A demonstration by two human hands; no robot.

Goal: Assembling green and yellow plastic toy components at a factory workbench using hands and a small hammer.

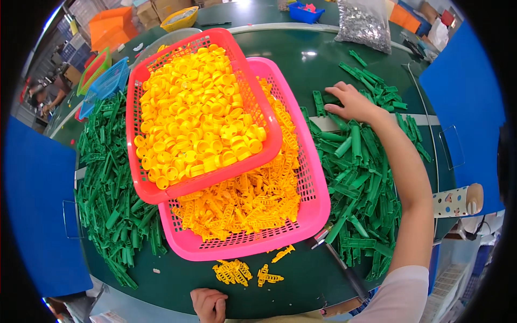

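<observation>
Right hand (354, 105) sits half-open by the green pieces (356, 142) beside the pink basket (319, 207), left hand (209, 304) curls, grip unreadable, and one arm bump could tip that overhanging red basket (226, 173), spilling yellow caps (195, 116)!

Right arm (412, 177), right side of the frame: bare from the upper arm to the fingertips. Sleeve (401, 293), lower right: short, white to pale grey, plain fabric, loose cut; the hem encircles the upper arm above the elbow. Right grip (353, 103), upper right of centre: bare, ungloved hand. Left grip (209, 306), bottom edge: likewise bare. Garment strip (291, 318), bottom edge: pale beige-yellow cloth; its connection to the sleeve cannot be determined.
</observation>
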